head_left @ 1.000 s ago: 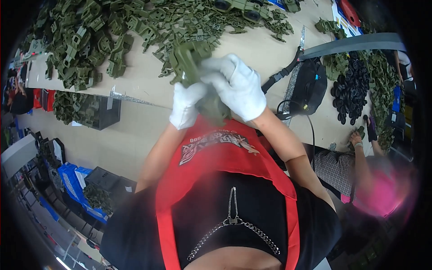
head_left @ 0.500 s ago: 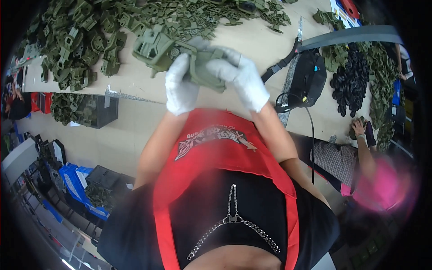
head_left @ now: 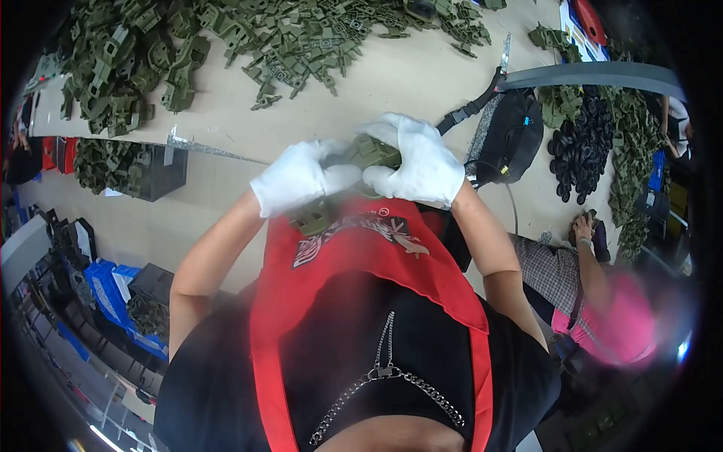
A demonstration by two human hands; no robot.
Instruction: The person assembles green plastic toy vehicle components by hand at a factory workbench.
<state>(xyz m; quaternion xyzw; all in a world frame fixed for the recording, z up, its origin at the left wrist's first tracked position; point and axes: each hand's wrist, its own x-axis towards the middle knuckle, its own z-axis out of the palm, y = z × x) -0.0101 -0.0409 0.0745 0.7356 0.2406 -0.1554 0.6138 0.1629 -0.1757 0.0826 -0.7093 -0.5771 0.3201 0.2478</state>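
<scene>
Hands in white gloves meet at twelve o'clock above the red apron (head_left: 392, 248): the left hand (head_left: 297, 177) and the right hand (head_left: 422, 162) each close their fingers around one olive-green plastic part (head_left: 369, 153), held just off the table edge (head_left: 211, 151). A second green piece (head_left: 312, 218) hangs below the left glove at seven o'clock, and a loosened grip would likely drop it to the floor. Loose green parts (head_left: 316, 38) lie heaped at eleven o'clock.

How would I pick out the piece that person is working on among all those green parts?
Find the long beige table strewn with olive-green plastic parts. At its near edge, above the red apron, two white-gloved hands meet. The olive part pinched between them is the only one lifted off the table.
</scene>
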